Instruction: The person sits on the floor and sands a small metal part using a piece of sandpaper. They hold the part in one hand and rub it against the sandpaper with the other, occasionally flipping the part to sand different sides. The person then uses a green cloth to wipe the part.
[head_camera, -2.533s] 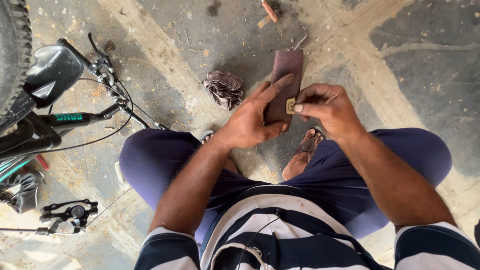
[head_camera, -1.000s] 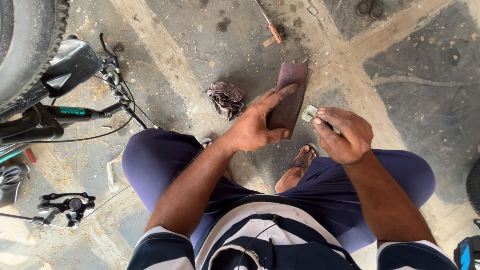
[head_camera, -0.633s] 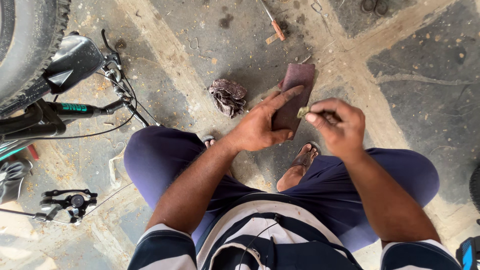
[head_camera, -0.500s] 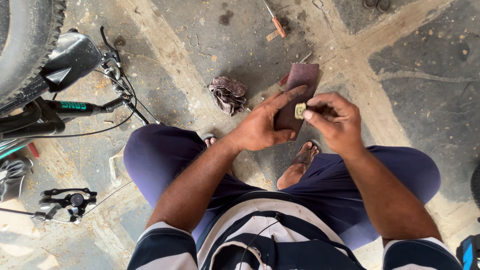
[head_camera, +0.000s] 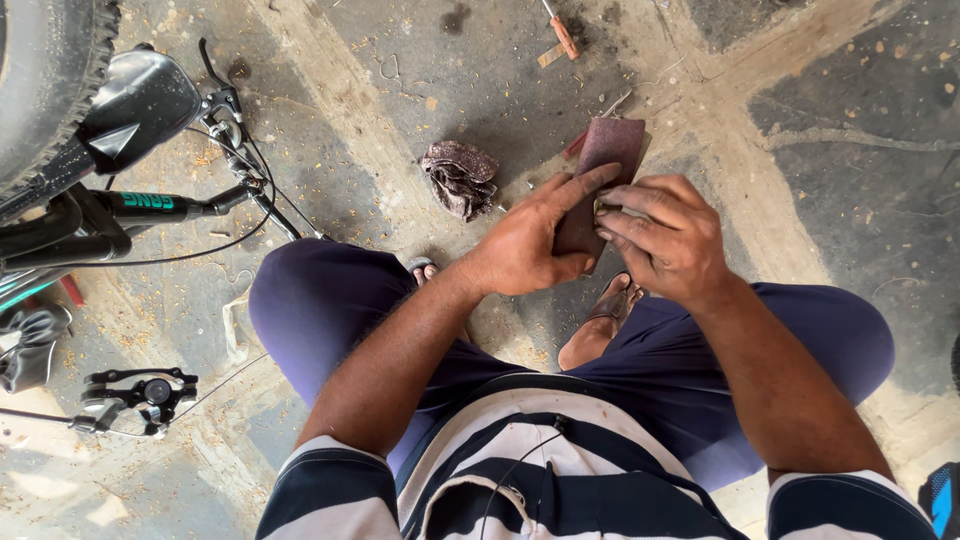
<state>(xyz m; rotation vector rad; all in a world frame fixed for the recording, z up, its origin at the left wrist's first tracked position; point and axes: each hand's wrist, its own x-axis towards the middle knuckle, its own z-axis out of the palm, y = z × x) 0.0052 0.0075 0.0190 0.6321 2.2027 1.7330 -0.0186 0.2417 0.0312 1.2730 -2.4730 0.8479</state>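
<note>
1. Left hand (head_camera: 525, 245): it is gripping the sandpaper sheet (head_camera: 605, 170), a dark reddish-brown strip, with the thumb wrapping the lower edge and the index finger lying stretched along the left side. The sheet is standing tilted, its upper end rising clear above both hands over the concrete floor (head_camera: 820, 90).

2. Right hand (head_camera: 670, 235): its fingertips are pressing together against the sheet's right edge, pinching a small pale part (head_camera: 603, 208) onto the abrasive face. The part is mostly hidden by the fingers; its kind cannot be told. The 2 hands are touching across the sheet.

3. Person: sitting low, wearing a striped shirt and dark blue trousers, with a sandalled foot (head_camera: 605, 315) showing between the knees, directly below the hands.

4. Rag (head_camera: 460, 175): it is lying crumpled on the floor, just left of the sheet, apart from the hands.

5. Screwdriver (head_camera: 560, 35): orange-handled, lying at the top edge, well apart.

6. Bicycle (head_camera: 110, 190): handlebar, cables and tyre are occupying the left side.

7. Brake lever (head_camera: 140, 395): a loose black assembly is lying at lower left.
</note>
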